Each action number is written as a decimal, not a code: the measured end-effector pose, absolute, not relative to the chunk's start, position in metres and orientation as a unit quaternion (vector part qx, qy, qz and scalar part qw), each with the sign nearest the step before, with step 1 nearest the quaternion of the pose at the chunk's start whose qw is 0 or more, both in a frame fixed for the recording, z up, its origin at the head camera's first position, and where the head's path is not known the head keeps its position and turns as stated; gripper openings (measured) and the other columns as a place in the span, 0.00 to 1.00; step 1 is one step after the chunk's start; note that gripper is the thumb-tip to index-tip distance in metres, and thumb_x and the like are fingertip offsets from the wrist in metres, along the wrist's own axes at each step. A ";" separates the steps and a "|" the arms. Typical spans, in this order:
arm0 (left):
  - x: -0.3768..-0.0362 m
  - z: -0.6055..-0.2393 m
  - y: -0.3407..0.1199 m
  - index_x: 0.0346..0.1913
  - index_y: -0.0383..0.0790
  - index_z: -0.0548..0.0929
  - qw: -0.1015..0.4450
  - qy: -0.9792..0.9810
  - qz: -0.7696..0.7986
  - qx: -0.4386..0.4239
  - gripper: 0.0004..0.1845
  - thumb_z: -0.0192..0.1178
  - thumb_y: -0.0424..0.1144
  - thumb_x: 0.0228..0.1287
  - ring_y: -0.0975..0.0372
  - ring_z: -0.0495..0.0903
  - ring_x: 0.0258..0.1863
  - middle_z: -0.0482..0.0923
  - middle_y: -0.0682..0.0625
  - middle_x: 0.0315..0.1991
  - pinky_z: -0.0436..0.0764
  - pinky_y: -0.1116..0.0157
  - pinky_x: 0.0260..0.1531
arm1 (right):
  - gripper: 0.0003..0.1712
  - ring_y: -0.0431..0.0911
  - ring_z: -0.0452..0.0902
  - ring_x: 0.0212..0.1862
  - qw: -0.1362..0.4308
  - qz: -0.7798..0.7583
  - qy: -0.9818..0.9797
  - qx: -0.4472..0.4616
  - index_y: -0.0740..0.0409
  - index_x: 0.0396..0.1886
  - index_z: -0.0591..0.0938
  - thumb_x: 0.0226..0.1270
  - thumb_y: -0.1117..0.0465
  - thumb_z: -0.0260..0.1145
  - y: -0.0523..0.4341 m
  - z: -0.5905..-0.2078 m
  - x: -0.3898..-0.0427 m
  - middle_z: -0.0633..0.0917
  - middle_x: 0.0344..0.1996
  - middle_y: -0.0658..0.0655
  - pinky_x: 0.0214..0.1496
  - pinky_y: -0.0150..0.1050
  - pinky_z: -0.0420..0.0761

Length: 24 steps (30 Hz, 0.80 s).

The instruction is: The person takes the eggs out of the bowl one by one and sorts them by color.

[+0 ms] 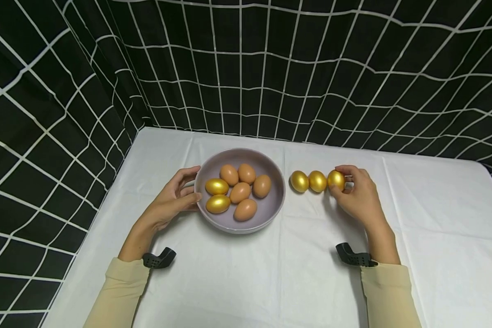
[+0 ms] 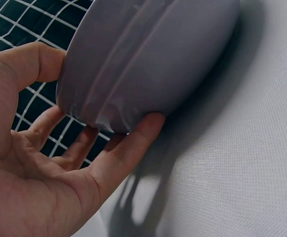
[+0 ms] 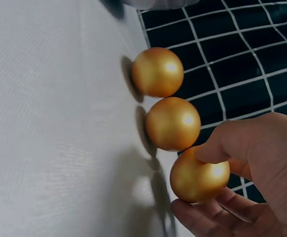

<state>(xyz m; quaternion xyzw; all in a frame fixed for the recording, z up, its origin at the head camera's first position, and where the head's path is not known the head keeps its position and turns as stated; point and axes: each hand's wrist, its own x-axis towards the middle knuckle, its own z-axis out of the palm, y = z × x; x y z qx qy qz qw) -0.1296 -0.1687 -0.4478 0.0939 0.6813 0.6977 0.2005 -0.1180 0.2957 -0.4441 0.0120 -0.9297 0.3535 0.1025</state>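
The right hand (image 1: 358,193) pinches a gold egg (image 1: 336,180) between thumb and fingertips at the right end of a short row on the white bench (image 1: 246,273), just beside the middle gold egg (image 1: 317,181), with a third gold egg (image 1: 299,181) nearest the bowl (image 1: 270,214); the right wrist view shows the thumb on top and the fingers cupped beneath, the held egg touching or all but touching its neighbour. The left hand (image 1: 174,200) curls its thumb and fingers round the bowl's left rim and steadies it; inside lie two more gold eggs (image 1: 217,195) and five brown eggs (image 1: 242,191). To set this egg down well, it seems best to lower it until it rests fully on the cloth, its long axis matching the other two, then ease the fingers away sideways and upward rather than dragging across it, since a smooth egg will likely roll and nudge the row. Keeping the left hand firm on the bowl should stop it sliding toward the line
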 end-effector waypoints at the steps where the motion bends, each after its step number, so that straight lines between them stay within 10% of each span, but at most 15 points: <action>1: -0.130 -0.448 -0.169 0.82 0.42 0.57 0.201 0.681 0.698 0.095 0.41 0.60 0.26 0.70 0.42 0.73 0.73 0.58 0.39 0.81 0.90 0.60 0.50 | 0.27 0.67 0.79 0.57 0.102 0.350 -0.931 0.013 0.67 0.62 0.81 0.63 0.67 0.71 0.296 -0.445 -0.118 0.80 0.56 0.73 0.52 0.46 0.72; 24: -0.129 -0.446 -0.167 0.82 0.41 0.57 0.203 0.682 0.696 0.098 0.41 0.59 0.25 0.70 0.41 0.72 0.73 0.57 0.39 0.81 0.90 0.59 0.51 | 0.32 0.70 0.75 0.63 0.064 0.311 -0.948 -0.004 0.64 0.71 0.76 0.69 0.60 0.69 0.291 -0.443 -0.112 0.73 0.65 0.76 0.56 0.68 0.76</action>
